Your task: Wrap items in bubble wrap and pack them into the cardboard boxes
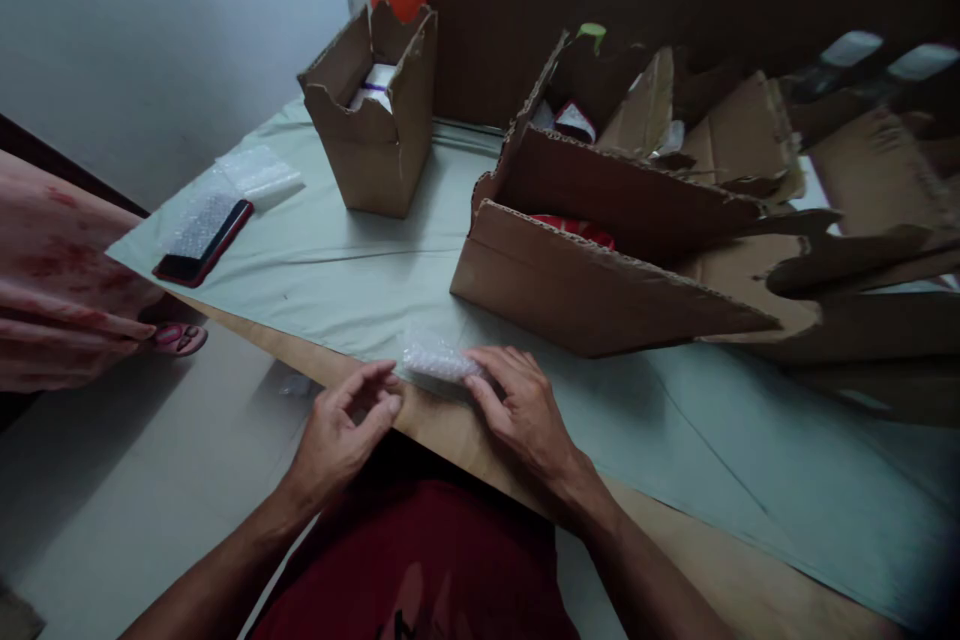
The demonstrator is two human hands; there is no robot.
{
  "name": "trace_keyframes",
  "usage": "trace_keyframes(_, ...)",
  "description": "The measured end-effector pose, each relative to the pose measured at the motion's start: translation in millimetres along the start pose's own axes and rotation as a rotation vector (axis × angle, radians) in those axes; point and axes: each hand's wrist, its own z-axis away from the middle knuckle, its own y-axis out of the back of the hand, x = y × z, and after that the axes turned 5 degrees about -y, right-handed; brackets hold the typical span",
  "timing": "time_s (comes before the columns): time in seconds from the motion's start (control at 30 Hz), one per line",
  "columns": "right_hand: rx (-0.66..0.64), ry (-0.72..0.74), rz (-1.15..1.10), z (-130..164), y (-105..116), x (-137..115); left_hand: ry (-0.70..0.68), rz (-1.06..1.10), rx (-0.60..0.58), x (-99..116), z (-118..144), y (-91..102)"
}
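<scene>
The small clear bubble-wrap packet (435,358) lies at the near edge of the pale green table cover (360,270). I judge it light, soft and crushable, best taken by its ends. My right hand (525,410) rests spread fingers on it; my left hand (349,425) pinches thumb to fingertips just beside. Behind the packet stands a torn brown cardboard box (585,290).

Both forearms come up from the bottom edge of the view, bare and angled toward each other. The left hand (341,430) is raised a little, palm turned inward, its fingers curled and the thumb near the fingertips, so the grip is loosely closed with nothing visible inside it. The right hand (517,405) lies palm down, fingers stretched forward and slightly spread, the wrist low. The two hands are near each other but apart.
</scene>
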Motion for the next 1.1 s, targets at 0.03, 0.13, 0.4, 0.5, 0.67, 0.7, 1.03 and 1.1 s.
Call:
trace_keyframes(0.03,-0.003,-0.004,-0.05,5,2,-6,0.065,0.089,-0.072,2,3,-3.4)
trace_keyframes(0.13,-0.091,-0.018,-0.222,21,10,-22,0.144,0.327,-0.2,5,3,-14.4)
trace_keyframes(0.4,-0.238,-0.268,-0.762,55,30,-5,0.039,0.702,-0.346,-5,2,-42.5)
trace_keyframes(0.5,-0.291,-0.332,-0.807,59,37,-5,0.054,0.755,-0.411,-4,3,-53.8)
trace_keyframes(0.67,-0.176,-0.279,-0.523,51,98,-8,-0.104,0.691,-0.523,11,-7,-59.5)
trace_keyframes(0.7,-0.077,-0.261,-0.451,49,120,-8,-0.177,0.666,-0.507,14,-12,-58.7)
trace_keyframes(1.03,0.106,-0.151,0.785,-49,260,-7,-0.647,0.01,-0.156,-3,-48,-75.6)
trace_keyframes(1.1,-0.067,-0.243,0.976,-78,244,-10,-0.711,-0.07,-0.139,-9,-48,-82.3)
